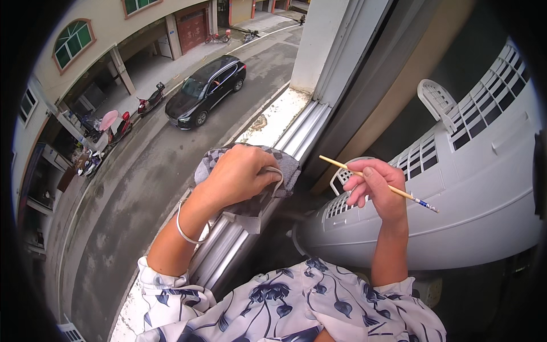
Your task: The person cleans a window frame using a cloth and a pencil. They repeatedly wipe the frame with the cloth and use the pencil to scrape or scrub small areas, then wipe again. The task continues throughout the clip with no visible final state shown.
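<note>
My left hand (240, 173) grips a grey checked cloth (288, 164), bunched over the metal window track (226, 239). Part of the cloth hangs down below the palm, and its underside is hidden. A light edge of it shows between thumb and forefinger. To the right, my right hand (378, 184) holds a thin wooden stick (395, 190) between thumb and fingers. The stick slants across the hand, with a blue and white patterned end at lower right and a plain yellowish end at upper left. Both ends are apart from the cloth and the track.
Beyond the pale outer sill (277, 115) lies a street with a black car (207, 92) and parked scooters. A window frame (363, 77) rises ahead. On the right stands a large white plastic object (461, 201) with grid openings, close behind my right hand.
</note>
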A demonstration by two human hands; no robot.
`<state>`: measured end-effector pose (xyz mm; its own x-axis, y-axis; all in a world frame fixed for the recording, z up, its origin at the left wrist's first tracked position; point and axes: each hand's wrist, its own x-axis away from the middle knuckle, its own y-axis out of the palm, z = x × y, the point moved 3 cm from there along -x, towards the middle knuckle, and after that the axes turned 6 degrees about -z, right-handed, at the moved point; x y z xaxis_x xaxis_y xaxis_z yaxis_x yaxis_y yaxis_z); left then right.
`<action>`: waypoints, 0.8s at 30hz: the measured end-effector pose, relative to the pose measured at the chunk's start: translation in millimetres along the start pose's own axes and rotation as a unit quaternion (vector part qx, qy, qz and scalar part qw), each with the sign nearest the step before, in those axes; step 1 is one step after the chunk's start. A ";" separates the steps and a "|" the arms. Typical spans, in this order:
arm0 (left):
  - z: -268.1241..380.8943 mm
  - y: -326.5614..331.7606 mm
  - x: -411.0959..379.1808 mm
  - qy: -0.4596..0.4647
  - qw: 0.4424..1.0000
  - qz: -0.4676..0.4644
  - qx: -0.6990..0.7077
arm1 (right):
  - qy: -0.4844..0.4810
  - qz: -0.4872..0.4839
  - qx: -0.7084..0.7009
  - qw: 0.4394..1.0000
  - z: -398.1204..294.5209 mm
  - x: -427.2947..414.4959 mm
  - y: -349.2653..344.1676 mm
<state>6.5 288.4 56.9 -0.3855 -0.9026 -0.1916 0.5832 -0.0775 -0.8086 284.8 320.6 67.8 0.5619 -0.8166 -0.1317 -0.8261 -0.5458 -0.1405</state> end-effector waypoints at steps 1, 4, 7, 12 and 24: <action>-3.4 1.7 -5.0 -0.011 1.000 -0.017 -0.011 | -0.017 0.070 0.021 0.997 1.1 -2.8 -4.6; -7.3 3.0 -23.2 -0.023 0.998 -0.044 -0.036 | -0.013 0.132 0.093 0.987 23.7 -43.5 -13.1; -2.6 6.6 -48.8 -0.044 0.995 -0.064 -0.057 | 0.033 0.149 0.115 0.982 43.6 -99.9 -28.7; -15.0 22.9 -57.7 -0.010 0.997 -0.056 -0.044 | 0.122 0.119 0.239 0.956 58.0 -160.3 -37.3; -25.0 -13.3 -44.9 -0.029 0.996 -0.024 0.077 | 0.144 -0.040 0.132 0.980 8.1 -126.3 -4.9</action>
<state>-1.8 340.5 62.4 -0.3763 -0.9190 -0.1175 0.6693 -0.1820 -0.7203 218.2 428.0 77.3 0.5578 -0.8128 0.1682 -0.7178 -0.5741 -0.3939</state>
